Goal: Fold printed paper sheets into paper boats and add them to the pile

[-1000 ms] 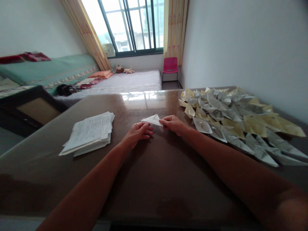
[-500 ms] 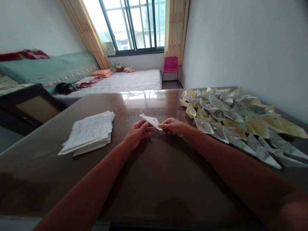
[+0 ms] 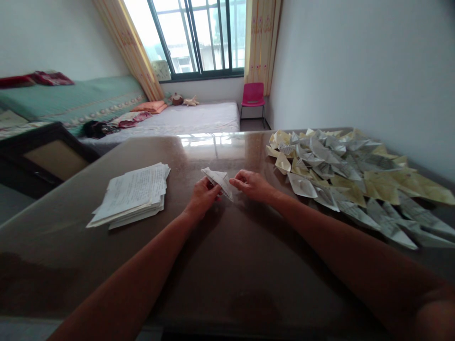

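Observation:
My left hand (image 3: 202, 195) is closed on a small folded paper boat (image 3: 222, 182), pinching its lower left side between thumb and fingers. The boat is white with writing on it and is tilted, one point toward the upper left and another toward the lower right. My right hand (image 3: 249, 183) is just right of the boat, fingers loosely bent and apart. A fingertip comes close to the paper's right edge; whether it touches, I cannot tell. Both hands are over the middle of the brown glossy table (image 3: 227, 265).
A stack of written paper sheets (image 3: 131, 194) lies left of my hands. On the right, many white and yellowish folded paper boats (image 3: 341, 166) are crowded near the wall. Beyond the table are a bed (image 3: 206, 116), a pink chair (image 3: 253, 94) and a dark cabinet (image 3: 46, 161).
My right hand has let go of the boat's right end and its fingers have loosened. The boat has turned in my left hand, showing a wider face with its right end lower.

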A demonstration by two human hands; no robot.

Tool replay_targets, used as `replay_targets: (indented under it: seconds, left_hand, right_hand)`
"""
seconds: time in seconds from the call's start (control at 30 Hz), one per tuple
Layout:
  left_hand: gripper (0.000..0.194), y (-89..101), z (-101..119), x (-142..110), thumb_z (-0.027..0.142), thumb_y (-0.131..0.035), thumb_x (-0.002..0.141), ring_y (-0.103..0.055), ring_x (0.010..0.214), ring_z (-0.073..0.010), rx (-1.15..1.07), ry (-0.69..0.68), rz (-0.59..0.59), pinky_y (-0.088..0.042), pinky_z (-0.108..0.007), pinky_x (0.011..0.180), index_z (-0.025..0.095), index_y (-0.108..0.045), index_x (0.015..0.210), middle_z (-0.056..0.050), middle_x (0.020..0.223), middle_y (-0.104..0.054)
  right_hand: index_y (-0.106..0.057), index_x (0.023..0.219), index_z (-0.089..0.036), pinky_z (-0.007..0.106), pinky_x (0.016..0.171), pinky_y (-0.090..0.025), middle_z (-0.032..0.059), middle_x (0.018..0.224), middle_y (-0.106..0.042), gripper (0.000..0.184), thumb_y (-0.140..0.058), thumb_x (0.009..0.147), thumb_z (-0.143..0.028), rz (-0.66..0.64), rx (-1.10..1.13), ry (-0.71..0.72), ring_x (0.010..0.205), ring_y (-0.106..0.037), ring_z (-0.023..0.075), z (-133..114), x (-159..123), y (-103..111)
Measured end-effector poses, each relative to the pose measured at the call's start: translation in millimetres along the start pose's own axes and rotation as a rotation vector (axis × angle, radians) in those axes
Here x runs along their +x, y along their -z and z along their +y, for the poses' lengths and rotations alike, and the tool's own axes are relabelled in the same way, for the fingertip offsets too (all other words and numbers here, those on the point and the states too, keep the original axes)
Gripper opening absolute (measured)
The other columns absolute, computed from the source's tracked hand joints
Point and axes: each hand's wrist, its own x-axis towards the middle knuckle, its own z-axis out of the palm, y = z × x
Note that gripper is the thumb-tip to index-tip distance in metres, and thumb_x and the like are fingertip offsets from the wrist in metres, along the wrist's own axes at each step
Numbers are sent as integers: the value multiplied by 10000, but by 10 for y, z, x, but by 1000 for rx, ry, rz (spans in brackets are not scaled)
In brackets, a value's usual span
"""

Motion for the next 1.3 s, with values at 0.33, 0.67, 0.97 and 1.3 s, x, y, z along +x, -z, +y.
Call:
replay_targets:
  seconds: [0.33, 0.67, 0.97, 1.3]
  left_hand:
    - [333, -119, 71, -148, 223, -536, 802, -525, 607, -109, 557, -346, -27, -419, -212, 593, 183, -551, 1133, 28, 696, -568]
    - [243, -102, -29, -40, 201, -515, 800, -527, 629, -135, 679, -292, -5, -377, -245, 603, 202, -507, 1043, 32, 701, -547]
    - [180, 16, -56, -19, 133, -526, 726, -553, 768, -165, 945, -333, -116, -399, -271, 663, 230, -543, 876, -13, 895, -573]
    - [166, 249, 14, -39, 212, -518, 846, -567, 945, -180, 1028, -561, -293, -445, -283, 786, 239, -600, 988, -24, 1037, -600]
  right_hand:
    - [-546, 1158, -191, 260, 668, -412, 85, 1152, -582, 395, -593, 769, -238, 207, -272, 190, 774, -578, 158, -87, -83, -90]
    - [-573, 1008, -158, 267, 802, -401, 84, 1008, -634, 233, -475, 806, -98, 160, -280, 261, 930, -572, 189, 75, 5, -120]
    - [-567, 985, -214, 233, 649, -363, 24, 1009, -578, 249, -570, 749, -134, -69, -436, 389, 741, -540, 133, 178, -60, 81]
    - [-720, 1005, -284, 240, 770, -437, 8, 1074, -617, 275, -622, 768, -185, -312, -311, 454, 790, -597, 119, 324, 17, 320]
